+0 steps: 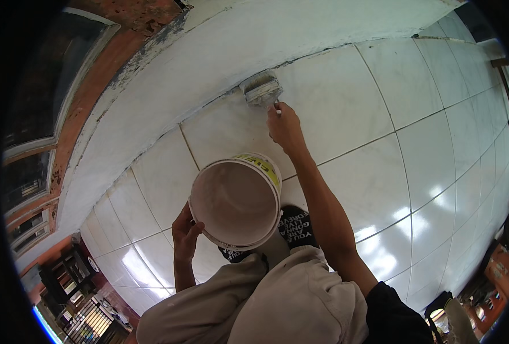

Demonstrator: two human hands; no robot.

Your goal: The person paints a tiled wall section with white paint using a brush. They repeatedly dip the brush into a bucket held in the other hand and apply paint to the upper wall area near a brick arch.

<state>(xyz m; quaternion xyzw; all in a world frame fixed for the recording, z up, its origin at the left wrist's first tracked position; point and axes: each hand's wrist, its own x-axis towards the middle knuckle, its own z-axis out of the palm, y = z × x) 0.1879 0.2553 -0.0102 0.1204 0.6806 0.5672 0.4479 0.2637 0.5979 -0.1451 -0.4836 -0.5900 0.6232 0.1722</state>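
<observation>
My right hand (285, 127) grips the handle of a wide paintbrush (261, 88), its bristles at the foot of the white wall (220, 64), where the wall meets the tiled floor. The brush head is coated with pale paint. With my left hand (186, 234) I hold the rim of a white plastic bucket (236, 202), thumb over the edge. The bucket is tilted with its mouth toward me, and its inside is coated whitish; any paint at the bottom is hard to make out. A green and yellow label shows on its outer side.
Glossy white floor tiles (349, 112) spread ahead and right. My dark slippers (296, 225) stand behind the bucket. Orange-framed windows (56, 73) run above the wall at left. Dark wooden furniture (67, 271) stands lower left, and a brown wooden frame (505, 92) at the right edge.
</observation>
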